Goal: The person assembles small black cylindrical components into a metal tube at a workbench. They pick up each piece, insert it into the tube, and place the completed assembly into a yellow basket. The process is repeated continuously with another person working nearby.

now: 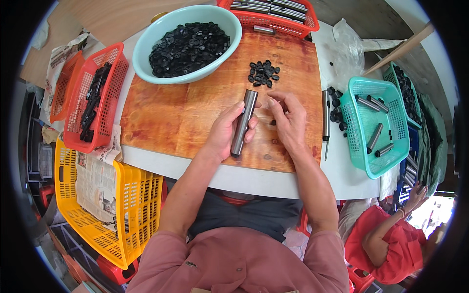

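My left hand (222,131) is wrapped round a grey metal tube (245,122) with dark ends, held tilted over the brown wooden board (166,124). Just to the right of the tube's upper part is my right hand (292,121), its fingers bent and thumb close to the fingertips. Whatever sits between those fingertips is too small to make out. Part of a small black piece (273,122) shows beside that palm. Beyond both hands lies a loose pile of small black oval plastic pieces (264,73) on the board.
A pale blue basin (140,56) of black pieces stands far left. Red baskets stand behind (312,22) and left (122,63); a yellow crate (141,195) is below left. At right are a screwdriver-like tool (326,117), a green basket (354,105) with tubes, and another person (381,239).
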Demonstrator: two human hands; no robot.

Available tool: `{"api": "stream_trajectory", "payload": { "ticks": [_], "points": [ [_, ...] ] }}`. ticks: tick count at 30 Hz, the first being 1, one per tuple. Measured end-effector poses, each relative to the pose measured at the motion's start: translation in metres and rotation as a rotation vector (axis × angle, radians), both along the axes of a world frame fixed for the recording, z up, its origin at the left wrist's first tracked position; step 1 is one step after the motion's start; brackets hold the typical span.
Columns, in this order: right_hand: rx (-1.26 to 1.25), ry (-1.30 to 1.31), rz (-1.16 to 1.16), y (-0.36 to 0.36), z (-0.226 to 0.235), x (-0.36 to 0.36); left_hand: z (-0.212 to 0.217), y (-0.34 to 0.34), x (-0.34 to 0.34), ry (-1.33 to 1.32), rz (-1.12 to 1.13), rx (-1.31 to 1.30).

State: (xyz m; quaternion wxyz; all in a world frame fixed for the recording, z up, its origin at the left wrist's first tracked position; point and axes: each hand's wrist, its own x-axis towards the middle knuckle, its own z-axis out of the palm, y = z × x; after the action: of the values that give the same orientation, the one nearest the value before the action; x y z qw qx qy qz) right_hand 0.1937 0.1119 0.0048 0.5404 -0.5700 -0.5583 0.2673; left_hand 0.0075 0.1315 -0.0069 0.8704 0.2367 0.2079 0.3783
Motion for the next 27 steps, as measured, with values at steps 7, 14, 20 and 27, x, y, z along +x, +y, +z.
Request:
{"api": "stream_trajectory", "payload": {
  "ticks": [7, 14, 20, 27],
  "points": [
    [0.033, -0.071, 0.023, 0.0005, -0.0021, 0.0018, 0.0005, -0.0010, 0.0021, 0.023, 0.027, 0.042],
    [-0.012, -0.094, 0.027, -0.0021, 0.0006, -0.0007, 0.0046, -0.0032, 0.0021, 0.172, 0.032, 0.126],
    [-0.017, -0.001, 0.037, -0.0026, 0.0008, -0.0010, 0.0089, -0.0101, 0.0057, 0.184, 0.008, 0.188],
    [-0.213, 0.258, 0.210, -0.0001, -0.0003, 0.0059, 0.0002, -0.0085, 0.0088, 0.241, -0.032, 0.203]
  ]
}}
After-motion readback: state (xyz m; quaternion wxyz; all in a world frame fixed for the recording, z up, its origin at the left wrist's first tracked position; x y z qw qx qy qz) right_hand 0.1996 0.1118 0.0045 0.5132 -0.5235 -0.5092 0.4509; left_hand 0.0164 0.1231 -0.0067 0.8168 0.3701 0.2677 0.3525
